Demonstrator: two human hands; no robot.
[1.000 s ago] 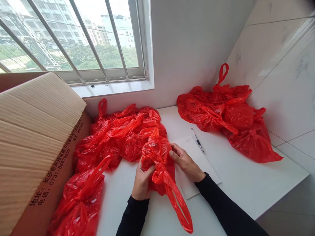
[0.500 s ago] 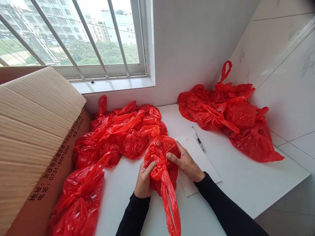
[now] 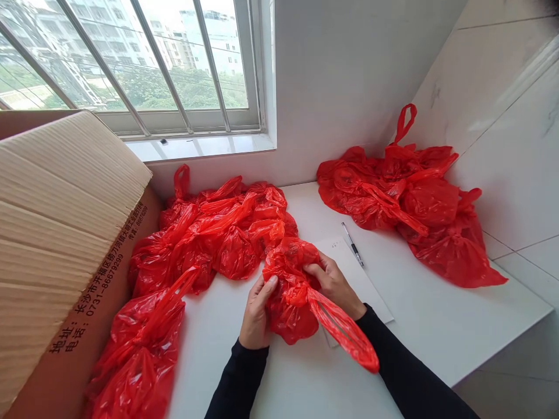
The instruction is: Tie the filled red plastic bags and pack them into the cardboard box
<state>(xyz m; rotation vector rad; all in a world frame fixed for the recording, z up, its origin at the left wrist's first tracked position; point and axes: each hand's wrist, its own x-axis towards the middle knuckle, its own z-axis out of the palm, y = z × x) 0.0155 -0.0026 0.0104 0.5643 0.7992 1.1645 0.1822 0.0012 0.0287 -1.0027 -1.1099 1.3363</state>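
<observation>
I've got the knotted red bag [image 3: 293, 321] at six o'clock from centre — left grip [image 3: 255, 308] pinching its nine o'clock side, right grip [image 3: 338, 288] its three. I'd squeeze lightly, evenly — it could tear.

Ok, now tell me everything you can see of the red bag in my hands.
The held bag is thin, shiny red plastic, slightly see-through and crumpled around contents I can't make out. It is knotted, and a long handle loop stretches from the knot toward the picture's lower right. Your left hand grips one side, your right hand the other. It is in front of the left pile of red bags.
</observation>
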